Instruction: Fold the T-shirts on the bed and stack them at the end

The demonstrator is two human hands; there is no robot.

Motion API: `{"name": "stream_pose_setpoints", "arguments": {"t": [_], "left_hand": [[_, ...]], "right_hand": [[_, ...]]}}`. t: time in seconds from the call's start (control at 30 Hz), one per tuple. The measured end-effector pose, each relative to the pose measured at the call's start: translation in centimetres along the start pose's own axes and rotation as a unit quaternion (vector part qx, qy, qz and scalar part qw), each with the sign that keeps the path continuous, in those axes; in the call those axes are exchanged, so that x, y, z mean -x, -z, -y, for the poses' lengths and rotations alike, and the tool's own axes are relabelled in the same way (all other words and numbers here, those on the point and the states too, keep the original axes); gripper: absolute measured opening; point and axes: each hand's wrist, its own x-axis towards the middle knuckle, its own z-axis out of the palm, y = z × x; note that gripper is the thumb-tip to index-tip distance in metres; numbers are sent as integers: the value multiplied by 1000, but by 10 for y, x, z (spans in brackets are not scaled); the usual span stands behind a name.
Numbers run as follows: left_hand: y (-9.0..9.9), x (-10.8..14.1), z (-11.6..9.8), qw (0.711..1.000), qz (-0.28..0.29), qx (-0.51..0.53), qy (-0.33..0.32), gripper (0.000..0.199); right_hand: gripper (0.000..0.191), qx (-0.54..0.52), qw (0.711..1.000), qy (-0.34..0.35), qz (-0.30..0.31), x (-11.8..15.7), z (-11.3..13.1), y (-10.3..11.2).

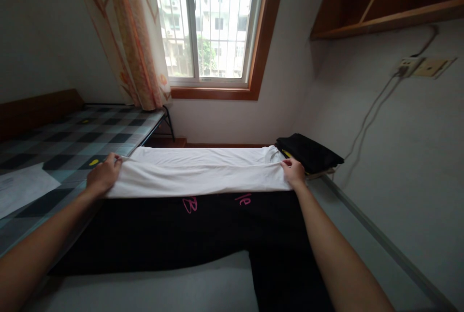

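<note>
A white cloth garment (203,177), folded over into a long band, stretches between my two hands. My left hand (105,174) pinches its left end, and my right hand (294,172) pinches the right end. Under and in front of it lies a black garment (152,234) with pink lettering, partly covered by the white cloth. One part of the black garment hangs toward me on the right. Whether the white cloth is a shirt I cannot tell.
Folded black clothes (308,152) are piled beyond my right hand. At the left is a bed with a checked mattress (90,135) and a sheet of paper (25,186) on it. Beneath the garments is a pale tabletop (152,292). A cord (369,114) hangs along the right wall.
</note>
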Motion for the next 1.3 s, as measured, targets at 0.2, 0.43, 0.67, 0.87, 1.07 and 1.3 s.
{"name": "stream_pose_setpoints", "arguments": {"t": [0.2, 0.43, 0.67, 0.87, 1.07, 1.3], "left_hand": [[-6, -3, -5, 999, 11, -31, 6, 57], [-8, -3, -3, 999, -4, -44, 17, 58], [-8, -3, -6, 998, 14, -58, 7, 53], [-15, 14, -30, 978, -125, -74, -149, 47], [-57, 17, -74, 923, -8, 101, -372, 61], [-78, 27, -81, 916, -22, 83, -392, 66]], "right_hand": [[22, 96, 994, -55, -14, 9, 11, 0], [25, 138, 989, -42, -19, 13, 12, -4], [28, 189, 982, 15, -24, 20, 14, -5], [33, 226, 965, 115, -60, 33, 31, -7], [62, 224, 956, 151, 116, 52, 52, -27], [71, 262, 930, 159, 202, 48, 44, -24]]}}
